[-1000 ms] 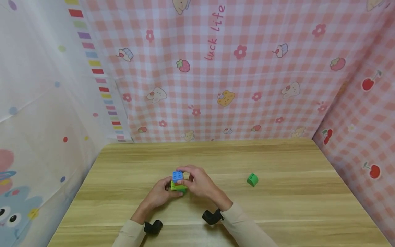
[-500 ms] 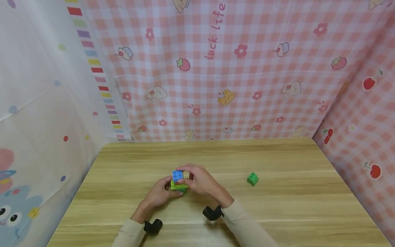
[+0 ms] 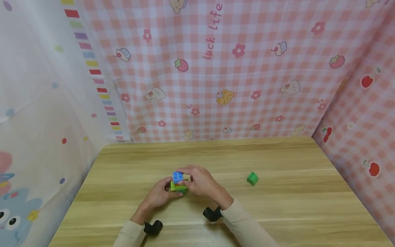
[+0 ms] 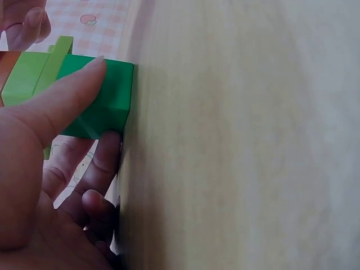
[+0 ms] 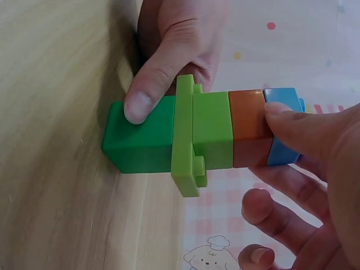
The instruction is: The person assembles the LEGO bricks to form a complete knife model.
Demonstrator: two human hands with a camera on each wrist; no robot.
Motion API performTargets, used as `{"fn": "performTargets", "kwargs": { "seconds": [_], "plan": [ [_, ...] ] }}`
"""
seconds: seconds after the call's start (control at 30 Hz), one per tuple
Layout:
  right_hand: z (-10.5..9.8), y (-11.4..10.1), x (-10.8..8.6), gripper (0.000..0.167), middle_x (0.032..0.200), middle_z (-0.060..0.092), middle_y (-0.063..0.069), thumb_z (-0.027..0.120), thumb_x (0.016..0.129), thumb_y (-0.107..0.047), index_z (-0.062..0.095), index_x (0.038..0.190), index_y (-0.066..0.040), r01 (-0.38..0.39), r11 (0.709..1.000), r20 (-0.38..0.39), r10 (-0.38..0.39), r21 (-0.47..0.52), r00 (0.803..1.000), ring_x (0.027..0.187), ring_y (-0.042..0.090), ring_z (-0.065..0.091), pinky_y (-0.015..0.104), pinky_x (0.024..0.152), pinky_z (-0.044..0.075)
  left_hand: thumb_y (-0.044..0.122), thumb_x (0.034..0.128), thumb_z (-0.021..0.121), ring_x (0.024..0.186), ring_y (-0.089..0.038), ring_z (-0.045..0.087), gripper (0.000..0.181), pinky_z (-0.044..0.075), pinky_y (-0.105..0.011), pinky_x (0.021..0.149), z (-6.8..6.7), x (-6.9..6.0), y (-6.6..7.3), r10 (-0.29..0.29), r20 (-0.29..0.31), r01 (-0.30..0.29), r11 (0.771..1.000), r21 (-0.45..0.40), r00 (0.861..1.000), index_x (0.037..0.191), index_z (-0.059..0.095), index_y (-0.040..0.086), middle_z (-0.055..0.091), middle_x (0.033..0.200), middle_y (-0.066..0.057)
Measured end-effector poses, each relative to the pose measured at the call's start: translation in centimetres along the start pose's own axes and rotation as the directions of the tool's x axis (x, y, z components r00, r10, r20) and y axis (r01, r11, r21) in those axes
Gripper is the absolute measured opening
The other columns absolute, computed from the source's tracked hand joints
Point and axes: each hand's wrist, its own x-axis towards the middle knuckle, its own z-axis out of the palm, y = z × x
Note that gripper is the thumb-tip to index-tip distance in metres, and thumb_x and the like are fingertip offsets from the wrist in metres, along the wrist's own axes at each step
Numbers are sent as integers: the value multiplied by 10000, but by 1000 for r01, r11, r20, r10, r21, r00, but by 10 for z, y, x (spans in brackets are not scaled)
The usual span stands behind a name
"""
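Observation:
A small tower of toy building bricks stands upright on the table. At its base is a dark green brick (image 5: 143, 140), which my left hand (image 3: 158, 193) grips between thumb and fingers. Above it come a wide light green plate (image 5: 184, 135), a light green brick (image 5: 212, 126) and an orange-brown brick (image 5: 248, 132). A blue brick (image 3: 178, 177) tops the tower, pinched by the thumb and fingers of my right hand (image 3: 199, 181). In the right wrist view the blue brick meets the orange-brown one with no clear gap. The left wrist view shows my thumb on the dark green brick (image 4: 115, 84).
A loose green curved brick (image 3: 252, 178) with studs lies on the wooden table (image 3: 277, 212), right of my hands. A pink checked cloth (image 3: 216, 113) hangs behind the table's far edge, with more patterned cloth at both sides. Black camera mounts (image 3: 213, 214) sit at the wrists.
Both hands keep nearly the same hold on the tower. The blue brick appears a touch lower in the head view, which has itself shifted slightly. The loose green brick stays put.

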Motion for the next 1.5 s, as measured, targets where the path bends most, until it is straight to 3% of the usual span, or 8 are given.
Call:
{"fn": "performTargets", "kwargs": {
  "seconds": [0.23, 0.6, 0.77, 0.93, 1.0, 1.23, 1.37, 1.5],
  "plan": [
    [-1, -3, 0, 379, 1125, 691, 23, 722, 917, -224, 656, 1277, -125, -16, 1000, 12, 16, 1, 1000, 740, 123, 579, 202, 646, 442, 213, 789, 843, 1000, -190, 556, 490, 440, -384, 867, 1, -2, 4, -7, -11, 7, 1000, -8, 1000, 1233, 644, 152, 646, 1123, -16],
    [-1, 5, -3, 437, 1245, 654, 72, 711, 929, -195, 604, 1335, -74, -44, 985, 40, 38, 165, 998, 672, 21, 493, 188, 598, 449, 234, 782, 850, 1012, -191, 556, 502, 439, -402, 896, 1, -1, 2, -8, -18, 8, 1000, 26, 1000, 1232, 646, 147, 642, 1137, -25],
    [-23, 12, -15, 444, 1281, 636, 52, 701, 937, -183, 589, 1361, -111, -118, 962, 22, 116, 244, 993, 641, 55, 512, 221, 533, 449, 247, 777, 854, 1059, -196, 580, 518, 443, -477, 967, 2, -1, 3, -9, -9, 9, 1000, 18, 1000, 1235, 643, 132, 658, 1140, -18],
    [-50, 26, -33, 406, 1122, 649, 8, 703, 937, -193, 621, 1330, -135, -165, 954, -63, 187, 249, 980, 634, 94, 514, 239, 519, 437, 232, 786, 847, 1013, -173, 582, 471, 454, -430, 945, 1, 0, 1, -28, -7, 28, 1000, 4, 1000, 1200, 647, 129, 670, 1101, -8],
    [-60, 34, -43, 397, 1055, 645, 8, 706, 934, -202, 631, 1319, -144, -177, 954, -99, 206, 244, 974, 622, 100, 503, 240, 510, 425, 230, 789, 845, 999, -165, 581, 461, 458, -404, 930, 1, 0, 0, -28, -3, 28, 1000, 6, 1000, 1192, 647, 127, 670, 1092, -9],
    [-83, 66, -80, 382, 1102, 643, 40, 730, 913, -203, 654, 1278, -123, -200, 958, -225, 245, 204, 943, 618, 82, 466, 242, 523, 412, 237, 788, 846, 983, -160, 571, 461, 458, -383, 909, 1, 1, -2, -21, -1, 21, 1000, 20, 1000, 1189, 650, 126, 665, 1085, -2],
    [-95, 84, -103, 349, 946, 613, 52, 734, 907, -170, 667, 1245, -112, -256, 946, -290, 306, 198, 907, 630, 107, 454, 250, 546, 407, 232, 791, 843, 974, -158, 579, 449, 461, -372, 906, 1, 3, -3, -18, 0, 18, 1000, 8, 1000, 1184, 653, 126, 670, 1070, -5],
    [-99, 101, -124, 345, 971, 598, 82, 723, 920, -195, 662, 1246, -98, -342, 923, -319, 383, 178, 867, 657, 104, 461, 245, 558, 406, 232, 791, 843, 969, -158, 587, 446, 466, -374, 901, 2, 3, -4, -15, 1, 15, 1000, -1, 1000, 1182, 656, 128, 676, 1063, -8]
  ]
}}
